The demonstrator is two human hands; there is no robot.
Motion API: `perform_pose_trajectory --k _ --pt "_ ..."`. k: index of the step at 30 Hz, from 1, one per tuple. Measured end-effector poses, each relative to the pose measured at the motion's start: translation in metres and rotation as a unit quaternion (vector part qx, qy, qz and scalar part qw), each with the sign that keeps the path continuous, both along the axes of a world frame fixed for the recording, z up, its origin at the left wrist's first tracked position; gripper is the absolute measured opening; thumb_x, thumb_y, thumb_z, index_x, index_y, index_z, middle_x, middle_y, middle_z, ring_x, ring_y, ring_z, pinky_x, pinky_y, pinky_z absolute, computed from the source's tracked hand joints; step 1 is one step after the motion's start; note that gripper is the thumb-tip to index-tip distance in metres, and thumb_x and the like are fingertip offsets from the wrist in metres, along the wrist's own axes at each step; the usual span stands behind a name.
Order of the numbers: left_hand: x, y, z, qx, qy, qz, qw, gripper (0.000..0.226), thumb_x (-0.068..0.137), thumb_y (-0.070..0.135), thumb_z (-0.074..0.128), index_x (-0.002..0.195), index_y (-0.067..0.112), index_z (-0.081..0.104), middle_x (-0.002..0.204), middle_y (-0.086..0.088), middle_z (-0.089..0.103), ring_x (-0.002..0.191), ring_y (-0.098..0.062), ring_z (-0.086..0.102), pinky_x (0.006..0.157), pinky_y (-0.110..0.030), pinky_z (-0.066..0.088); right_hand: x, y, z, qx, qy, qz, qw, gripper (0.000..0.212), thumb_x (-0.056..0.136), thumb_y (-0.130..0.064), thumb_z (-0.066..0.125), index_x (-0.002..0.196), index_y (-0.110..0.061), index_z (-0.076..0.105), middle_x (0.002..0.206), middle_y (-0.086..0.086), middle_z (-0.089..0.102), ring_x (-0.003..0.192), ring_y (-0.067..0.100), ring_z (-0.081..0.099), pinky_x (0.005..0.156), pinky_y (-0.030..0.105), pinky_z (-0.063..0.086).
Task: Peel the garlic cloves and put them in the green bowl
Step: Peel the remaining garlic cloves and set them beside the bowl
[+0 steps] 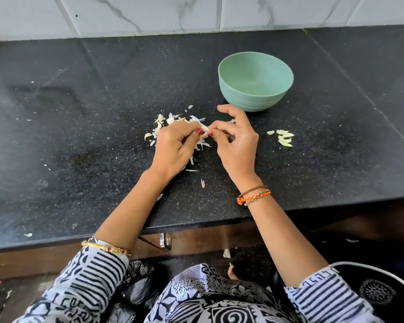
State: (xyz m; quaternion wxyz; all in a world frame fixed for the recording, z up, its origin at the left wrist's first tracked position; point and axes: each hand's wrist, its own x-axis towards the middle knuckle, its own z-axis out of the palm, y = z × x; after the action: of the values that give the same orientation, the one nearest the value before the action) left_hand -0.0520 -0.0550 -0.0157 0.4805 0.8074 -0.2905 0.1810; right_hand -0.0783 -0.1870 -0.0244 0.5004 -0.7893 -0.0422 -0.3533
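Note:
A pale garlic clove [205, 128] is pinched between both hands just above the black counter. My left hand [174, 148] grips it from the left with thumb and curled fingers. My right hand [234, 141] pinches its right end, index finger raised. The green bowl [254, 81] stands upright behind my right hand, and what shows of its inside is bare. A small group of several garlic cloves [283, 137] lies on the counter right of my right hand. A heap of papery garlic skins [167, 123] lies under and behind my left hand.
The black speckled counter [91, 136] runs to a tiled wall [196, 12] at the back, its front edge close to my body. Loose skin flakes [203, 183] are scattered near my wrists. A drawer handle [165, 241] and black bags [135, 287] sit below the edge.

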Motion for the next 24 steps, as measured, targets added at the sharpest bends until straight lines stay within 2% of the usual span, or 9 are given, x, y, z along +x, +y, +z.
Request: perform_pose_trajectory --k 2,4,6,9,13,18,21,24 --pt "0.0002 -0.0004 -0.0008 0.001 -0.001 -0.007 1.000 0.027 0.089 0.008 0.048 0.067 -0.004 0.058 0.056 0.014 0.032 0.056 -0.002 0.032 0.053 -0.019 0.027 -0.0011 0.0001 0.0017 0.001 -0.004 -0.001 1.000 0.025 0.078 0.002 0.063 0.103 0.007 0.061 0.077 -0.033 0.057 0.069 -0.004 0.060 0.066 0.012 0.048" --pt "0.0002 -0.0008 -0.0003 0.017 -0.031 -0.016 0.999 0.030 0.090 0.013 0.044 0.067 -0.001 0.056 0.058 0.016 0.029 0.058 -0.005 0.028 0.055 -0.019 0.023 -0.0021 -0.0003 0.0033 -0.001 -0.008 -0.004 1.000 0.028 0.077 0.003 0.064 0.105 0.005 0.059 0.082 -0.027 0.059 0.068 -0.001 0.060 0.068 0.009 0.045" --pt "0.0014 -0.0010 -0.0009 0.057 -0.088 -0.016 0.994 0.027 0.091 0.011 0.042 0.073 -0.001 0.059 0.062 0.012 0.031 0.062 -0.006 0.024 0.061 -0.019 0.022 -0.0031 -0.0011 0.0044 -0.012 -0.014 -0.008 1.000 0.032 0.077 0.005 0.064 0.108 0.004 0.057 0.077 -0.013 0.065 0.066 0.004 0.060 0.071 0.005 0.041" --pt "0.0040 -0.0025 -0.0052 0.105 -0.131 0.002 0.986 0.025 0.091 0.008 0.039 0.078 -0.004 0.058 0.066 -0.002 0.040 0.065 -0.012 0.029 0.063 -0.022 0.026 -0.0055 0.0000 0.0060 -0.024 -0.029 -0.017 0.999 0.036 0.078 0.009 0.061 0.112 0.004 0.054 0.073 -0.001 0.068 0.063 0.011 0.058 0.072 0.008 0.042" --pt "0.0041 -0.0053 -0.0084 0.136 -0.104 -0.006 0.985 0.028 0.091 0.009 0.034 0.074 -0.002 0.054 0.065 -0.014 0.049 0.066 -0.015 0.031 0.064 -0.022 0.025 -0.0068 0.0046 0.0075 -0.019 -0.043 -0.015 0.999 0.036 0.080 0.010 0.057 0.115 0.002 0.053 0.076 0.003 0.068 0.073 0.008 0.061 0.073 0.018 0.050" --pt "0.0050 -0.0022 -0.0035 0.051 -0.047 0.062 0.996 0.031 0.090 0.013 0.041 0.076 -0.005 0.061 0.064 -0.007 0.056 0.066 -0.009 0.037 0.065 -0.018 0.027 -0.0048 0.0018 0.0062 0.032 0.011 -0.025 0.999 0.018 0.081 -0.002 0.056 0.092 -0.006 0.070 0.081 -0.005 0.066 0.073 0.010 0.061 0.067 0.023 0.052" --pt "0.0064 -0.0008 -0.0052 0.038 -0.049 0.084 0.995 0.020 0.087 0.012 0.053 0.078 -0.002 0.065 0.067 -0.010 0.063 0.068 -0.012 0.043 0.065 -0.018 0.030 -0.0042 0.0021 0.0066 0.066 0.058 -0.004 0.996 0.015 0.082 -0.008 0.059 0.090 -0.008 0.072 0.081 -0.007 0.067 0.072 0.003 0.061 0.065 0.015 0.049" --pt "0.0067 -0.0004 -0.0065 0.038 -0.061 0.082 0.994 0.026 0.085 0.018 0.051 0.078 -0.001 0.067 0.068 -0.010 0.066 0.068 -0.012 0.045 0.064 -0.016 0.031 -0.0034 0.0016 0.0067 0.083 0.093 0.027 0.992 0.013 0.082 -0.006 0.062 0.090 -0.007 0.073 0.082 -0.008 0.067 0.072 -0.002 0.060 0.066 0.011 0.047"
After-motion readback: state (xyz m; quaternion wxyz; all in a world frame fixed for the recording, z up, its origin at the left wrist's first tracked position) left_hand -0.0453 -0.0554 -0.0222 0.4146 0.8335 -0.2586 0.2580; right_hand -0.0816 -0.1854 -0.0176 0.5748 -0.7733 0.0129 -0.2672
